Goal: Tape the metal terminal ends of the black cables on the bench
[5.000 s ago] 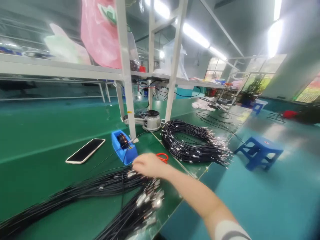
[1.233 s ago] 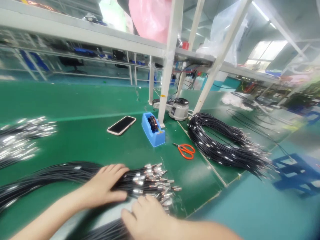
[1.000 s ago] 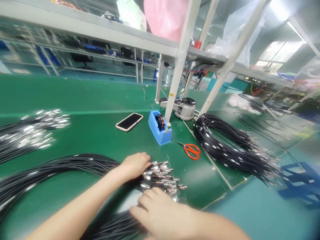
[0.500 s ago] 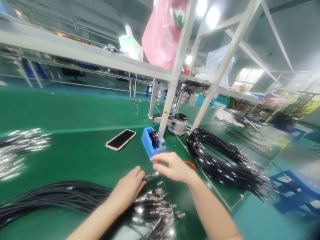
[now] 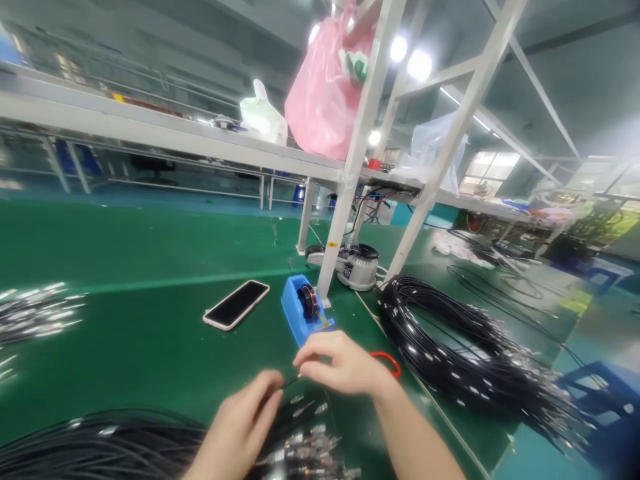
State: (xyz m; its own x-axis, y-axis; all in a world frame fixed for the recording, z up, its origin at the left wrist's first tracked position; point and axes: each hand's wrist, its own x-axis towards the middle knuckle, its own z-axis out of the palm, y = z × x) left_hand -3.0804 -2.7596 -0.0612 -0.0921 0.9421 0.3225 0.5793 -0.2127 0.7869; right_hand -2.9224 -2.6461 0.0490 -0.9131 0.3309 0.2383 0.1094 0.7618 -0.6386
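Observation:
My left hand (image 5: 245,413) pinches a thin black cable (image 5: 291,382) whose short end pokes out toward the right. At that end, the thumb and fingers of my right hand (image 5: 340,363) close together on the cable. Just beyond my right hand stands a blue tape dispenser (image 5: 295,319) with a dark roll in it. Below and beside my left hand lies a thick bundle of black cables (image 5: 115,443). Its metal connector ends (image 5: 313,447) fan out under my hands, partly cut off by the frame.
A phone (image 5: 237,305) lies left of the dispenser. Behind stands a grey round machine (image 5: 359,268) by white shelf posts (image 5: 345,200). To the right are a red loop (image 5: 387,363), a coil of black cables (image 5: 440,353) and a blue stool (image 5: 600,407). More metal ends (image 5: 40,310) lie far left.
My left hand has drawn a cable up from the bundle, and my right hand has come down from the dispenser to its end. The view has tilted up slightly.

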